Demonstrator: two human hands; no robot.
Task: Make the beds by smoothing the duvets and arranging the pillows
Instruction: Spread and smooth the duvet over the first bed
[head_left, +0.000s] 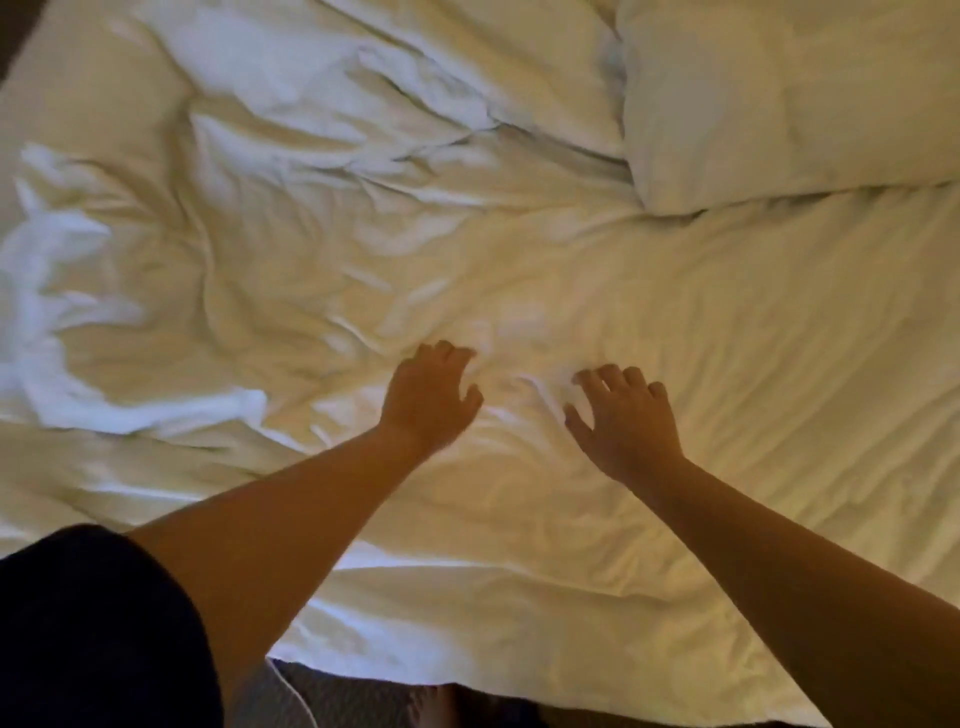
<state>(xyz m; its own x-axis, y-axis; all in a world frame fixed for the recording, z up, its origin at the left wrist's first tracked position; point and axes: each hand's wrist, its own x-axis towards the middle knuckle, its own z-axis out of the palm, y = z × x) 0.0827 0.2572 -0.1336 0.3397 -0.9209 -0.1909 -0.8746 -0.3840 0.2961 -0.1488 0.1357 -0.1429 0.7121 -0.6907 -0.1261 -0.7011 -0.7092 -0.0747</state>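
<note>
A white duvet (322, 249) covers the bed, heavily creased on the left and middle, smoother on the right. A white pillow (779, 104) lies at the top right, on the duvet's far part. My left hand (428, 397) lies palm down on the duvet near the middle, fingers spread and slightly bent. A short way to its right, my right hand (626, 421) presses on the duvet the same way, with a small ridge of fabric bunched between the two hands. Neither hand grips the cloth.
The duvet's near edge (467, 680) hangs over the bed side just in front of me. Patterned floor (353, 701) shows below it. A dark strip (15, 36) of floor or furniture shows at the top left corner. My dark sleeve fills the bottom left.
</note>
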